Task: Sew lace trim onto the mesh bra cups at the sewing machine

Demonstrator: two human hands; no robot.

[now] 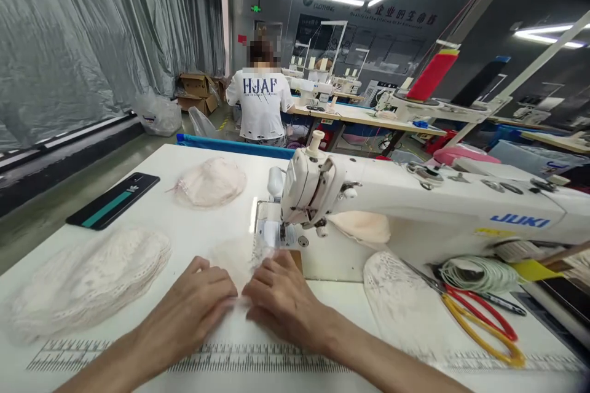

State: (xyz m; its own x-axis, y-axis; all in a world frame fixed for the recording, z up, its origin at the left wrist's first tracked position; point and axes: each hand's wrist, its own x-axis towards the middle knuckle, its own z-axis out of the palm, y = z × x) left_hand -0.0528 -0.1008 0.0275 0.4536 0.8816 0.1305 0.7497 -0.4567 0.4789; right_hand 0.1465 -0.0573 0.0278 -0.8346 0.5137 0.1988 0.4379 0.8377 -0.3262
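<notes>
My left hand (193,307) and my right hand (276,298) lie side by side on the white table (230,356), fingers curled down onto a thin pale lace piece (239,261). The lace runs forward toward the needle (282,234) of the white JUKI sewing machine (415,196). Both hands press and pinch the fabric's near edge just in front of the presser foot. Fingertips of both hands are partly tucked under.
A stack of white lace pieces (87,279) lies at left, a padded cup pile (209,183) behind it, a black phone (113,199) at far left. More lace (401,295), scissors with red and yellow handles (479,313) and coiled cord (479,273) lie at right. A person in a white shirt (260,101) sits ahead.
</notes>
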